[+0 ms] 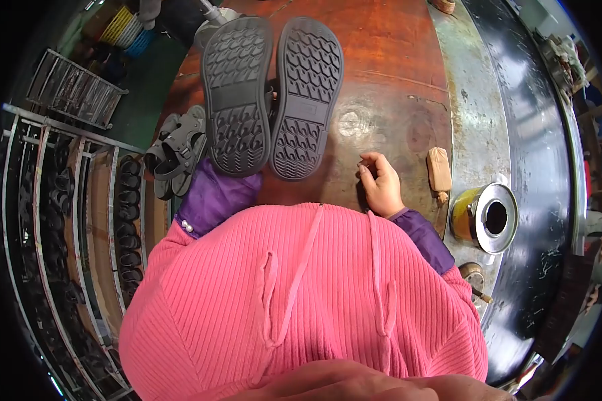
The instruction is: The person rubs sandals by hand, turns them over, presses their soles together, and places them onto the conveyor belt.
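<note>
Two dark grey sandals are raised over the brown table, their patterned soles facing up: one sole (237, 93) on the left and another (308, 97) on the right, side by side. The purple left sleeve reaches in behind the left sole, which hides my left hand and its grip. My right hand (381, 185) rests near the table's front edge, thumb and index finger curled close to each other; whether anything is between them is too small to tell. More grey sandals (186, 144) sit at the table's left edge, beside the raised pair.
A tan wrapped block (439, 170) lies right of my right hand. Beyond it stands a yellow can (467, 214) with a metal rim, near a small pot with a brush (473, 277). Racks of footwear (130, 220) line the left; a dark conveyor-like surface (542, 167) runs along the right.
</note>
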Demonstrator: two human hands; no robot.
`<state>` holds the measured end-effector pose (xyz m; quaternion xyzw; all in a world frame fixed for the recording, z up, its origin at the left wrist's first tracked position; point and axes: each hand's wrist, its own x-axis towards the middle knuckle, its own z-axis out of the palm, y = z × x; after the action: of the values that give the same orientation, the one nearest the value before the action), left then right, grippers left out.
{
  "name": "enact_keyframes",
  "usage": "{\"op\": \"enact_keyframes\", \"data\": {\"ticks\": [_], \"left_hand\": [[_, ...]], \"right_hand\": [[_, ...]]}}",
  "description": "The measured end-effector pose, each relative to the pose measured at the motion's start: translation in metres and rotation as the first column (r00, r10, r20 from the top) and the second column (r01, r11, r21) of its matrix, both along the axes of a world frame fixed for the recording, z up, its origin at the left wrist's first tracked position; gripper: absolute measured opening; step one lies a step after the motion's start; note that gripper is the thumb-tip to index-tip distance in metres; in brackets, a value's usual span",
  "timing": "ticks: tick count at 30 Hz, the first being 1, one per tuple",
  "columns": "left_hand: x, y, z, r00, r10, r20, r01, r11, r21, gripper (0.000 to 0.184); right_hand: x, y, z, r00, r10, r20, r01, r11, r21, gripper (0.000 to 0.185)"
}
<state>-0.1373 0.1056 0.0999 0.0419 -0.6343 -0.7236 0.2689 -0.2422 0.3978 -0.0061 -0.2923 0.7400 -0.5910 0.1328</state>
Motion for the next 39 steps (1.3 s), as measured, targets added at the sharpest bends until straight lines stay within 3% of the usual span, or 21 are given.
{"op": "enact_keyframes", "data": {"ticks": [8, 10, 12, 13, 15, 18, 19, 20, 21, 23, 24, 26, 27, 28, 30, 32, 33, 36, 39], "left_hand": [[0.000, 0.005, 0.003, 1.000, 0.014, -0.001, -0.014, 0.997, -0.073, 0.030], [-0.003, 0.005, -0.005, 0.999, 0.036, 0.036, -0.031, 0.989, -0.144, 0.029], [-0.008, 0.002, -0.017, 0.986, 0.117, 0.117, -0.072, 0.938, -0.338, 0.029], [-0.011, 0.000, -0.024, 0.973, 0.173, 0.151, -0.085, 0.882, -0.463, 0.029], [-0.023, 0.003, -0.040, 0.933, 0.314, 0.175, -0.076, 0.648, -0.758, 0.029], [-0.036, 0.032, -0.054, 0.903, 0.411, 0.123, -0.021, 0.329, -0.944, 0.026], [-0.034, 0.037, -0.071, 0.833, 0.479, 0.276, 0.098, 0.363, -0.926, 0.027], [-0.035, 0.041, -0.073, 0.845, 0.475, 0.247, 0.048, 0.392, -0.919, 0.029], [-0.036, 0.044, -0.075, 0.853, 0.473, 0.221, 0.002, 0.422, -0.907, 0.030], [-0.029, 0.046, -0.079, 0.888, 0.409, 0.210, -0.030, 0.507, -0.861, 0.038], [-0.024, 0.047, -0.077, 0.915, 0.346, 0.207, -0.024, 0.558, -0.830, 0.045], [-0.027, 0.051, -0.062, 0.878, 0.275, 0.393, 0.106, 0.688, -0.718, 0.052], [-0.012, 0.050, -0.061, 0.881, 0.237, 0.409, 0.144, 0.690, -0.709, 0.053], [0.007, 0.049, -0.064, 0.883, 0.199, 0.426, 0.183, 0.689, -0.701, 0.053], [0.027, 0.050, -0.051, 0.876, 0.264, 0.403, 0.148, 0.649, -0.746, 0.054], [0.030, 0.041, -0.044, 0.891, 0.215, 0.400, 0.146, 0.698, -0.701, 0.052], [0.054, 0.034, -0.049, 0.940, 0.176, 0.292, 0.096, 0.685, -0.722, 0.046], [0.081, 0.023, -0.053, 0.926, 0.270, 0.263, -0.033, 0.754, -0.657, 0.030], [0.100, 0.007, -0.069, 0.908, 0.347, 0.236, -0.154, 0.798, -0.582, 0.023]], "right_hand": [[0.001, -0.002, 0.003, 0.999, 0.005, -0.036, -0.004, 1.000, 0.023, 0.020], [0.002, -0.002, 0.003, 0.999, 0.009, -0.032, -0.009, 1.000, 0.018, 0.020], [0.005, -0.003, 0.000, 0.999, 0.003, 0.047, -0.002, 0.999, -0.033, 0.020], [0.006, -0.004, -0.001, 0.997, -0.001, 0.083, 0.006, 0.998, -0.059, 0.020], [0.005, -0.006, -0.002, 0.998, -0.056, 0.016, 0.057, 0.997, -0.053, 0.020], [0.011, -0.003, 0.020, 0.994, -0.096, -0.056, 0.095, 0.995, -0.030, 0.020], [0.014, 0.000, 0.029, 0.994, -0.078, -0.077, 0.080, 0.996, 0.024, 0.022], [0.015, 0.001, 0.038, 0.994, -0.060, -0.096, 0.068, 0.995, 0.074, 0.023], [0.020, -0.008, 0.062, 0.984, 0.106, -0.142, -0.098, 0.993, 0.064, 0.024], [0.018, -0.022, 0.082, 0.921, 0.221, -0.320, -0.184, 0.973, 0.142, 0.028], [0.014, -0.031, 0.087, 0.864, 0.269, -0.425, -0.216, 0.962, 0.169, 0.029], [0.001, -0.046, 0.094, 0.763, 0.285, -0.580, -0.199, 0.958, 0.208, 0.036], [0.000, -0.067, 0.103, 0.570, 0.336, -0.749, -0.168, 0.941, 0.294, 0.042], [-0.014, -0.081, 0.115, 0.485, 0.460, -0.744, -0.154, 0.882, 0.445, 0.053], [-0.029, -0.108, 0.113, 0.404, 0.604, -0.687, -0.129, 0.782, 0.610, 0.054], [-0.040, -0.124, 0.116, 0.360, 0.663, -0.656, -0.075, 0.722, 0.688, 0.049], [-0.041, -0.141, 0.110, 0.435, 0.735, -0.520, -0.033, 0.591, 0.806, 0.035], [-0.047, -0.156, 0.110, 0.422, 0.806, -0.414, -0.027, 0.468, 0.883, 0.024], [-0.054, -0.150, 0.111, 0.459, 0.773, -0.439, -0.126, 0.545, 0.829, 0.020]]}}
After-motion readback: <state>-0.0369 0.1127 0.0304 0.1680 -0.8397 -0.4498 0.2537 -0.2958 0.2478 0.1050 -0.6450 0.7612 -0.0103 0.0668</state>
